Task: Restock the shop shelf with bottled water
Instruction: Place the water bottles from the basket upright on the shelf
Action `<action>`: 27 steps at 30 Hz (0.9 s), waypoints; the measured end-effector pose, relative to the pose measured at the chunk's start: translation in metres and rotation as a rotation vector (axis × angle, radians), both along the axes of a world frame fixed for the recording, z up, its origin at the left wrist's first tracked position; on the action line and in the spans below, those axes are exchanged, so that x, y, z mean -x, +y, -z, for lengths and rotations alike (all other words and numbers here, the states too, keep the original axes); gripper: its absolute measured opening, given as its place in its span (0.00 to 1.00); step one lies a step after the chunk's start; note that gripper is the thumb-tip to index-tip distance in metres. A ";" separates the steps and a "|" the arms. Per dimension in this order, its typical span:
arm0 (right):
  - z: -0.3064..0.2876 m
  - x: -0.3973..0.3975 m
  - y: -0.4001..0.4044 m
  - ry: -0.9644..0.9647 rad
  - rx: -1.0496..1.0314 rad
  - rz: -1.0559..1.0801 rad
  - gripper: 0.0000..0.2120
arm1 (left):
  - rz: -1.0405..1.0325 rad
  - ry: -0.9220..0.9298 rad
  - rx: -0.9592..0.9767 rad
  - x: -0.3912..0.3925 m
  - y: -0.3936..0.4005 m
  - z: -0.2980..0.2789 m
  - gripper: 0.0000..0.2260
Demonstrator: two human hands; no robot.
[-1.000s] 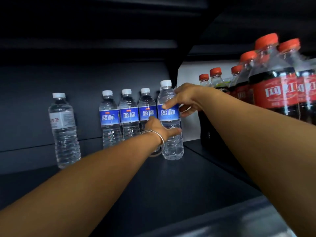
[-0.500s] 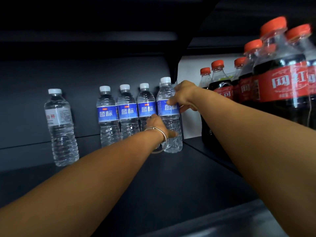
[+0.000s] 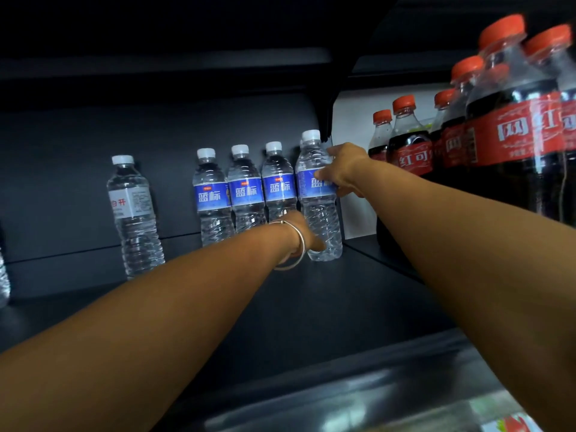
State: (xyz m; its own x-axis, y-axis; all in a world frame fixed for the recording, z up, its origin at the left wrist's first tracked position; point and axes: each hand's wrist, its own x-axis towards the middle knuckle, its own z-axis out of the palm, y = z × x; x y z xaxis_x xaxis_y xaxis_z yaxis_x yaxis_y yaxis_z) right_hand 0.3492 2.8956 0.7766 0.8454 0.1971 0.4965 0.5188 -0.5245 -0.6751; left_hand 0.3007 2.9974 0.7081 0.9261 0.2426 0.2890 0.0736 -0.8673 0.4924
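A clear water bottle (image 3: 319, 219) with a blue label and white cap stands upright on the dark shelf (image 3: 280, 307), at the right end of a row of three matching bottles (image 3: 246, 194). My right hand (image 3: 344, 169) grips it at the label from the right side. My left hand (image 3: 304, 233), with a silver bangle on the wrist, holds its lower part, thumb across the front near the base. The fingers of that hand are hidden behind the bottle.
A white-labelled water bottle (image 3: 134, 213) stands alone to the left, and another bottle shows at the far left edge (image 3: 2, 275). Red-capped cola bottles (image 3: 514, 135) crowd the neighbouring shelf section on the right. A shelf lies overhead.
The held bottle has slid a little deeper, closer to the row. My right hand has shifted from the front of the label toward its right side. Both hands stay on it.
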 end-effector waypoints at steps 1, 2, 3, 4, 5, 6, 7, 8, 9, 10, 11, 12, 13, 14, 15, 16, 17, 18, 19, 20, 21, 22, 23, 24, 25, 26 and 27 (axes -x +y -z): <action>0.001 0.001 0.000 -0.013 0.011 0.019 0.22 | 0.004 0.006 0.003 0.005 0.000 0.001 0.23; 0.002 0.004 0.001 -0.019 0.016 0.037 0.22 | 0.008 -0.002 -0.017 0.007 0.002 0.001 0.22; 0.003 0.006 0.001 -0.019 0.012 0.051 0.21 | 0.003 -0.007 -0.028 0.012 0.001 0.000 0.21; 0.004 0.009 0.002 -0.017 0.012 0.065 0.20 | 0.012 -0.011 -0.032 0.015 0.003 0.000 0.21; 0.005 0.012 0.002 -0.022 0.024 0.085 0.19 | 0.010 -0.011 -0.023 0.019 0.002 -0.001 0.21; 0.005 0.016 0.002 -0.033 0.051 0.113 0.18 | 0.019 -0.005 -0.005 0.023 0.002 -0.001 0.22; 0.006 0.020 0.001 -0.048 0.085 0.139 0.17 | 0.025 -0.003 -0.001 0.029 0.000 -0.002 0.22; 0.007 0.026 0.000 -0.058 0.126 0.158 0.17 | 0.032 -0.001 0.003 0.035 -0.001 -0.003 0.23; 0.008 0.033 -0.001 -0.063 0.169 0.170 0.16 | 0.042 -0.005 0.010 0.041 -0.001 -0.004 0.23; 0.010 0.042 -0.003 -0.064 0.211 0.178 0.17 | 0.056 -0.016 0.016 0.048 -0.002 -0.005 0.22; 0.012 0.051 -0.006 -0.067 0.252 0.185 0.17 | 0.072 -0.030 0.018 0.055 -0.004 -0.006 0.22; 0.014 0.064 -0.011 -0.076 0.296 0.196 0.17 | 0.086 -0.040 0.017 0.064 -0.006 -0.008 0.21; 0.015 0.078 -0.015 -0.096 0.344 0.209 0.18 | 0.092 -0.051 0.007 0.074 -0.007 -0.009 0.21; 0.017 0.094 -0.020 -0.123 0.397 0.224 0.19 | 0.102 -0.057 0.000 0.084 -0.009 -0.010 0.20; 0.020 0.111 -0.026 -0.152 0.446 0.242 0.19 | 0.114 -0.067 -0.016 0.097 -0.012 -0.011 0.19; 0.023 0.130 -0.032 -0.183 0.477 0.258 0.19 | 0.133 -0.073 -0.035 0.110 -0.015 -0.012 0.18; 0.027 0.149 -0.038 -0.200 0.494 0.268 0.19 | 0.149 -0.085 -0.055 0.125 -0.019 -0.010 0.18; 0.032 0.165 -0.044 -0.204 0.510 0.278 0.20 | 0.161 -0.109 -0.076 0.140 -0.022 -0.008 0.17; 0.038 0.182 -0.050 -0.208 0.527 0.291 0.21 | 0.169 -0.144 -0.100 0.154 -0.026 -0.005 0.17; 0.046 0.198 -0.055 -0.204 0.534 0.303 0.23 | 0.184 -0.182 -0.116 0.168 -0.029 0.000 0.16; 0.055 0.215 -0.060 -0.199 0.534 0.314 0.24 | 0.203 -0.214 -0.125 0.183 -0.032 0.007 0.15; 0.065 0.232 -0.065 -0.196 0.535 0.328 0.25 | 0.236 -0.242 -0.132 0.197 -0.035 0.014 0.14; 0.076 0.250 -0.069 -0.202 0.541 0.346 0.25 | 0.275 -0.264 -0.140 0.212 -0.039 0.023 0.16; 0.088 0.267 -0.073 -0.213 0.556 0.364 0.24 | 0.316 -0.275 -0.152 0.226 -0.043 0.033 0.18; 0.102 0.285 -0.076 -0.222 0.575 0.381 0.23 | 0.353 -0.289 -0.161 0.241 -0.046 0.045 0.20; 0.117 0.301 -0.079 -0.227 0.597 0.395 0.22 | 0.383 -0.307 -0.171 0.255 -0.050 0.058 0.21; 0.134 0.316 -0.082 -0.231 0.624 0.401 0.21 | 0.409 -0.318 -0.176 0.268 -0.054 0.074 0.21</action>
